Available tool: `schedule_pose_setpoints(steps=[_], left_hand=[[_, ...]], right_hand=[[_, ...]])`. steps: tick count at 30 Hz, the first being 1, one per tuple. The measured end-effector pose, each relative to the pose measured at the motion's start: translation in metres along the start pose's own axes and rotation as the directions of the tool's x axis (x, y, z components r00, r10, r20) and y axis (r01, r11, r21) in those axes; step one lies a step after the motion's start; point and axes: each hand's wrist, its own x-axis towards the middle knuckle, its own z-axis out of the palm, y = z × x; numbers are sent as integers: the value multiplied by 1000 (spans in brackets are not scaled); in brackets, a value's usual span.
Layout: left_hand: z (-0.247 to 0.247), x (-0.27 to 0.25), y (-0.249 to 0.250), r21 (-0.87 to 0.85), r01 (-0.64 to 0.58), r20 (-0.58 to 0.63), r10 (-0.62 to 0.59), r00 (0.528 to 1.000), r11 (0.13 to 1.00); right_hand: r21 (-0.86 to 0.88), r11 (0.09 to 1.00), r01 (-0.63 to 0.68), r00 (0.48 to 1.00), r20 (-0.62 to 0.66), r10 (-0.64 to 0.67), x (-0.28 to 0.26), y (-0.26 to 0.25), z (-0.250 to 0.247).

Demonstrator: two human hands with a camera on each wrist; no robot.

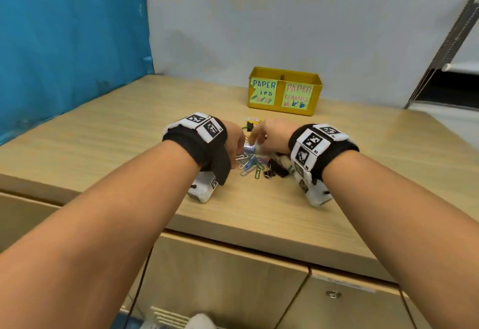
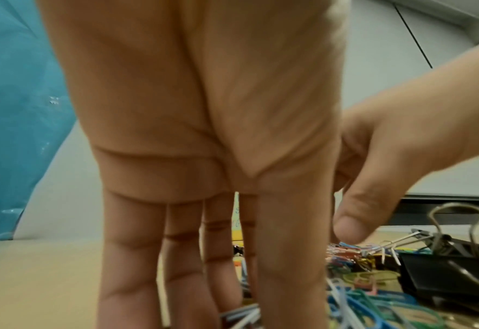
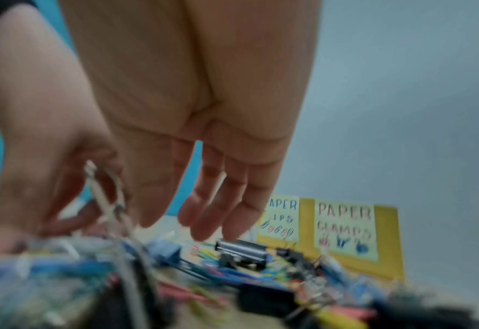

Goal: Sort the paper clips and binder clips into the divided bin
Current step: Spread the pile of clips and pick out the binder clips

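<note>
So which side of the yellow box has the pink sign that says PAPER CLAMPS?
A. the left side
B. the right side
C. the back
B: on the yellow box, the pink-lettered PAPER CLAMPS sign sits on the right half of the front, beside the blue-lettered sign.

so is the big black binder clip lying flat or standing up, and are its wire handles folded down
Lying flat. In the left wrist view the big black binder clip rests on its side among the paper clips, and one wire handle loop stands up rather than folded down.
</note>
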Motion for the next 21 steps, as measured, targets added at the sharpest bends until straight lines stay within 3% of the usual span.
schedule_pose_setpoints(steps=[2,4,9,12,15,17,19,21], left_hand=[[0,3,0,-21,-20,6,20,1000,1000],[0,6,-2,-66,-31,12,32,999,997],[-4,9,-10,-136,-25,23,28,999,990],[-10,5,-16,-149,0,71,11,997,989],[-12,-4,-20,4,65,160,-64,985,998],[-7,-8,-19,103,108,146,-122,982,989],[-2,-8,-17,77,98,115,-107,988,992],[1,-1,-15,-66,68,88,-62,994,996]], right_hand=[[55,997,52,991,122,-59,-4,0,0],[2,1000,30,984,178,-30,-5,7,1],[-5,997,-76,993,92,77,0,29,-6],[53,997,-52,999,14,51,1,26,-10],[118,993,19,990,133,-35,1,11,-5],[39,997,68,974,213,-74,2,0,0],[-6,996,91,958,274,-86,6,-3,2],[74,997,29,941,335,-53,10,4,1]])
